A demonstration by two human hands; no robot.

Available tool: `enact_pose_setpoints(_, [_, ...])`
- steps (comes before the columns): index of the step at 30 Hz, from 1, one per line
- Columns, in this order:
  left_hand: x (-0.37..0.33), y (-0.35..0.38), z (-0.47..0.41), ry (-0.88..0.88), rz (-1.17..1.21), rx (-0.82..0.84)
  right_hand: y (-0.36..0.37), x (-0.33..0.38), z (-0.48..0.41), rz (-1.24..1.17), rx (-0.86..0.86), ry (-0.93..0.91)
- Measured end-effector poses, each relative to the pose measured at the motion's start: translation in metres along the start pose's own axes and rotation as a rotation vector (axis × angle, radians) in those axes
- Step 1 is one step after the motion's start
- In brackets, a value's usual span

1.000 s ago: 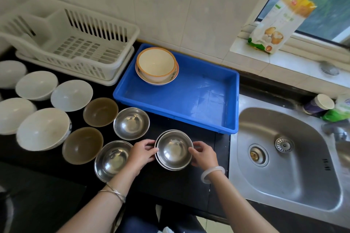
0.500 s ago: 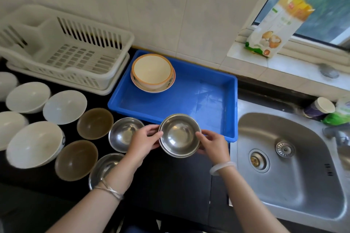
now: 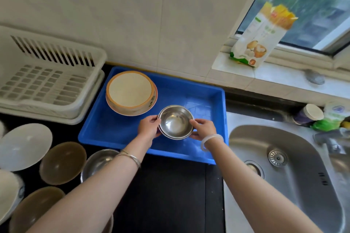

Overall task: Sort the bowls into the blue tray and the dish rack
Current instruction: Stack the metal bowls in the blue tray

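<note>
A stack of nested steel bowls point(image 3: 176, 122) is over the middle of the blue tray point(image 3: 206, 104). My left hand point(image 3: 148, 126) grips its left rim and my right hand point(image 3: 203, 128) grips its right rim. Cream bowls with orange rims point(image 3: 130, 91) sit stacked in the tray's back left corner. The white dish rack point(image 3: 47, 81) stands to the left of the tray. On the black counter at lower left are two brown bowls point(image 3: 62, 162), a steel bowl point(image 3: 100, 161) partly hidden by my left forearm, and white bowls point(image 3: 24, 145).
A steel sink point(image 3: 280, 166) lies right of the tray, with a tap point(image 3: 333, 142) at its far right edge. A food carton point(image 3: 263, 34) leans on the window sill. Cups and a green packet point(image 3: 322, 117) stand behind the sink.
Both hands lifted the stacked steel bowls off the counter and carried them forward, from in front of the tray to over its middle. The view has tilted forward with them.
</note>
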State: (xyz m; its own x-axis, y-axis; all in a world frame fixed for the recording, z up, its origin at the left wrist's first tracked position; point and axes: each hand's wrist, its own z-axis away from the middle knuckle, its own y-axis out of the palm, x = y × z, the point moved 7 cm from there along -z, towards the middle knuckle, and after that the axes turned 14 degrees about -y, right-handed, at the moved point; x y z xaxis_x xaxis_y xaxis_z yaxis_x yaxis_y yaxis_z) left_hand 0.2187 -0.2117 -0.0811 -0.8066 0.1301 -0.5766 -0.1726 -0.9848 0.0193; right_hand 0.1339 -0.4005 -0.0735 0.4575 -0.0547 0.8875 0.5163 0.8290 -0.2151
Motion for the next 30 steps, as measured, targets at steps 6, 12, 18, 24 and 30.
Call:
enact_pose_setpoints(6, [-0.005, 0.009, -0.029, -0.005, 0.010, 0.031, 0.006, -0.010, -0.021, -0.042, -0.037, 0.050])
enact_pose_setpoints(12, [0.010, 0.014, -0.032, -0.128, 0.137, 0.117, 0.012, -0.017, -0.023, -0.221, -0.064, 0.083])
enact_pose_setpoints(18, [0.022, 0.019, -0.034, -0.161, 0.359, 0.198, 0.015, -0.023, -0.023, -0.363, -0.101, 0.078])
enact_pose_setpoints(24, [0.009, 0.030, -0.037, -0.142, 0.399, 0.224, 0.023, -0.012, -0.037, -0.409, -0.135, 0.079])
enact_pose_setpoints(30, [-0.001, 0.040, -0.042, -0.167, 0.481, 0.205, 0.029, -0.004, -0.050, -0.443, -0.161, 0.082])
